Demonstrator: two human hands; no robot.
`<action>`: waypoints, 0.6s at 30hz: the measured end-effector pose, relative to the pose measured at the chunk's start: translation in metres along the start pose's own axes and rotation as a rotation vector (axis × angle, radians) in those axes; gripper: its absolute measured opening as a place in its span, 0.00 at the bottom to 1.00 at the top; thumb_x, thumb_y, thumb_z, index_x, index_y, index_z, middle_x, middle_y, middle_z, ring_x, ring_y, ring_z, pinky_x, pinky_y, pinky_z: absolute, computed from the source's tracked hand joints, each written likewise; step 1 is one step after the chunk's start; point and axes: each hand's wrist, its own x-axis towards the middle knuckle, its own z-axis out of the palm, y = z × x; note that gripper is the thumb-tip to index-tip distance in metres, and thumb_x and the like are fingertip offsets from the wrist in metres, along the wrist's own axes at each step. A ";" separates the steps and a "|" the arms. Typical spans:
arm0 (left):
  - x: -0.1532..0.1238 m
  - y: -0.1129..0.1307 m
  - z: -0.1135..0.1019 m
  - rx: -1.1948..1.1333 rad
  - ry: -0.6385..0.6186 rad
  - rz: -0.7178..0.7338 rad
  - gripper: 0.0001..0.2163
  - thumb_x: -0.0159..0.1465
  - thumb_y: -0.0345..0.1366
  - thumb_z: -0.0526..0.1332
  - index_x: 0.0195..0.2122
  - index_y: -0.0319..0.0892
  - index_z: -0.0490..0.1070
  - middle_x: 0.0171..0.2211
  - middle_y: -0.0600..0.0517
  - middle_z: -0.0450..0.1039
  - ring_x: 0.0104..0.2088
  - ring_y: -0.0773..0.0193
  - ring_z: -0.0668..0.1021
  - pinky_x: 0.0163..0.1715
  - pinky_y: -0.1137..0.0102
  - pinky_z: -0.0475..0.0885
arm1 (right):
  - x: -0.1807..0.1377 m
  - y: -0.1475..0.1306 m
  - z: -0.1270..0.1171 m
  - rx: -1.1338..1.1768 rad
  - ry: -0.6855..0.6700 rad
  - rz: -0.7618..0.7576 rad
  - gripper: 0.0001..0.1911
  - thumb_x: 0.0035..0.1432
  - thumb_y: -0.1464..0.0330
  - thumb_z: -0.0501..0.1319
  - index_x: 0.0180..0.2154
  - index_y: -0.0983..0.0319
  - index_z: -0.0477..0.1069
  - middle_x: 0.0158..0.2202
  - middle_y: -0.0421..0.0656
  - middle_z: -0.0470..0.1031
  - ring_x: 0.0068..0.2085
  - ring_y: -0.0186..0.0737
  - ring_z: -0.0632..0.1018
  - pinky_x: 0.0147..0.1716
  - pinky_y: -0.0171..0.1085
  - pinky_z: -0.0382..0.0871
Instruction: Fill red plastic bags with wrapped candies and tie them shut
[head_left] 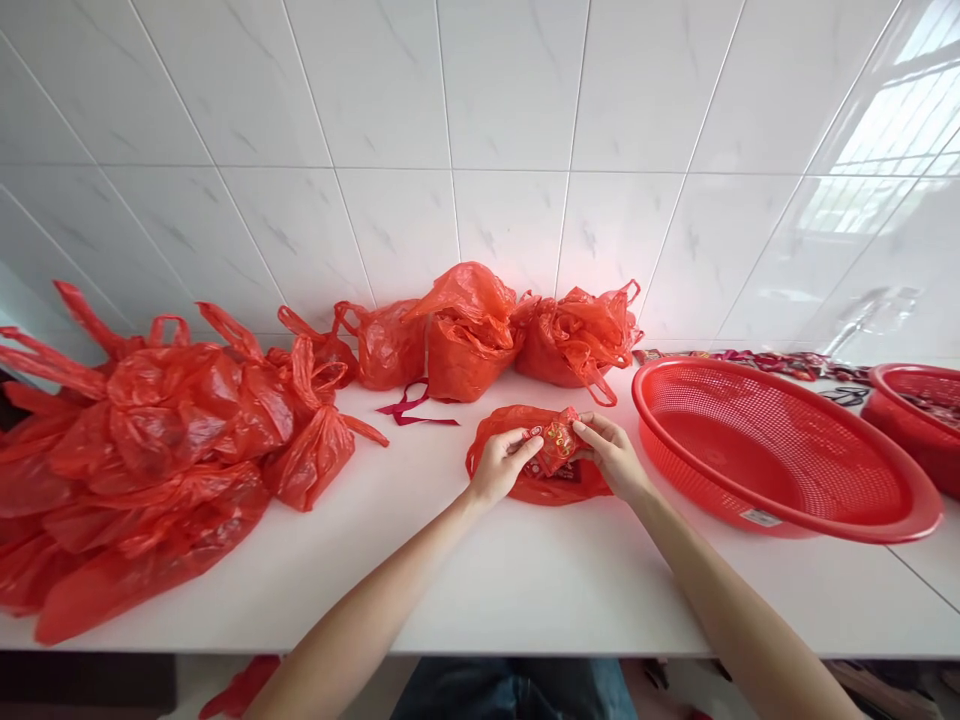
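Observation:
Both my hands hold a small red packet with gold print (556, 446) between thumbs and fingers. My left hand (507, 464) pinches its left side, and my right hand (609, 452) pinches its upper right corner. Directly beneath them, a red plastic bag (487, 432) lies spread on the white table (465, 580). Some dark red printed material shows on the bag under the packet; its kind I cannot make out.
Knotted red plastic bags (187, 420) are heaped at the left. More filled bags (472, 340) stand along the tiled wall. A dark red ribbon (412, 408) lies before them. At right are a large red basket (720, 440), a smaller red basket (892, 420) and black-handled scissors (846, 395).

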 end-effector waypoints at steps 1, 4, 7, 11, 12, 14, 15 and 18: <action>0.000 -0.001 0.000 0.013 0.000 0.005 0.18 0.60 0.53 0.64 0.27 0.42 0.74 0.26 0.55 0.74 0.31 0.63 0.75 0.33 0.70 0.71 | 0.000 0.000 0.000 -0.004 -0.002 -0.001 0.22 0.45 0.51 0.74 0.32 0.60 0.75 0.31 0.41 0.79 0.33 0.40 0.78 0.29 0.37 0.76; -0.001 -0.002 0.002 0.037 0.003 0.014 0.19 0.62 0.53 0.63 0.26 0.42 0.71 0.23 0.56 0.69 0.27 0.66 0.71 0.29 0.71 0.67 | 0.000 0.001 0.000 -0.009 -0.005 -0.010 0.21 0.45 0.51 0.74 0.32 0.59 0.75 0.30 0.40 0.80 0.32 0.40 0.78 0.30 0.37 0.76; -0.002 -0.001 0.003 0.069 0.020 0.019 0.20 0.63 0.53 0.62 0.24 0.42 0.69 0.21 0.57 0.65 0.25 0.67 0.68 0.26 0.72 0.65 | 0.000 0.000 0.000 -0.011 -0.005 -0.023 0.20 0.46 0.52 0.74 0.33 0.59 0.75 0.30 0.40 0.81 0.31 0.40 0.79 0.32 0.38 0.75; -0.004 0.002 0.004 0.079 0.039 0.013 0.19 0.62 0.55 0.62 0.28 0.42 0.73 0.24 0.54 0.69 0.29 0.63 0.71 0.28 0.71 0.69 | -0.001 -0.002 -0.001 -0.007 -0.008 -0.043 0.19 0.48 0.52 0.73 0.33 0.58 0.74 0.30 0.40 0.81 0.31 0.40 0.79 0.35 0.39 0.75; -0.004 0.002 0.004 0.071 0.041 0.007 0.19 0.62 0.55 0.62 0.28 0.42 0.74 0.25 0.54 0.70 0.30 0.63 0.72 0.29 0.71 0.69 | -0.002 -0.003 -0.001 -0.003 -0.011 -0.042 0.19 0.49 0.52 0.73 0.33 0.58 0.74 0.30 0.40 0.81 0.31 0.40 0.80 0.36 0.39 0.75; -0.005 0.002 0.004 0.054 0.044 -0.003 0.19 0.62 0.54 0.62 0.28 0.41 0.74 0.25 0.53 0.71 0.30 0.63 0.73 0.30 0.70 0.70 | -0.003 -0.003 -0.001 0.005 -0.018 -0.030 0.19 0.49 0.53 0.73 0.34 0.58 0.73 0.30 0.39 0.81 0.31 0.40 0.79 0.35 0.39 0.74; -0.006 0.002 0.004 0.045 0.046 -0.008 0.19 0.63 0.53 0.62 0.28 0.41 0.73 0.25 0.53 0.71 0.30 0.63 0.73 0.31 0.70 0.70 | -0.003 -0.003 -0.001 0.009 -0.021 -0.022 0.19 0.49 0.53 0.73 0.34 0.58 0.72 0.30 0.39 0.80 0.30 0.40 0.79 0.34 0.39 0.74; -0.008 0.001 0.003 0.027 0.048 -0.019 0.18 0.64 0.51 0.62 0.27 0.41 0.73 0.27 0.52 0.73 0.30 0.63 0.74 0.32 0.70 0.72 | -0.004 -0.002 0.001 0.014 -0.027 -0.011 0.20 0.50 0.53 0.73 0.35 0.57 0.70 0.29 0.38 0.80 0.29 0.40 0.78 0.32 0.39 0.74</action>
